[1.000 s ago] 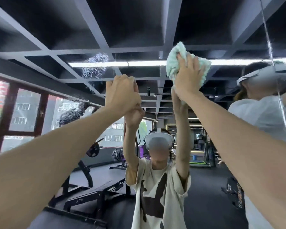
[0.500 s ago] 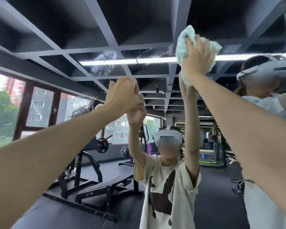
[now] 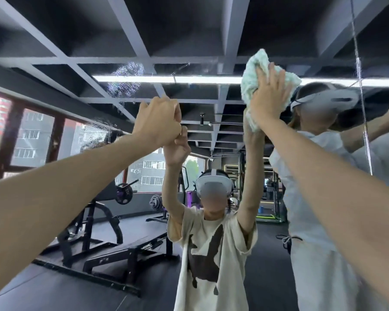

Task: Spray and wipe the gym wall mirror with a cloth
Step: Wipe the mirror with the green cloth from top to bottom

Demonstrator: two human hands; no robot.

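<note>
Cloth [image 3: 250,86], soft, light and bunched, lay pinned high on the mirror [image 3: 189,30] under flat fingers of the right hand [image 3: 270,97], probably best gathered mid-wad, while the left hand [image 3: 157,122] made an empty-looking fist.

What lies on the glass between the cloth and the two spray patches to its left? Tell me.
Toward the upper spray patch, nothing visible: bare mirror. Toward the lower spray patch, the left hand sits fisted against the glass, in the path of the cloth under the right hand.
</note>
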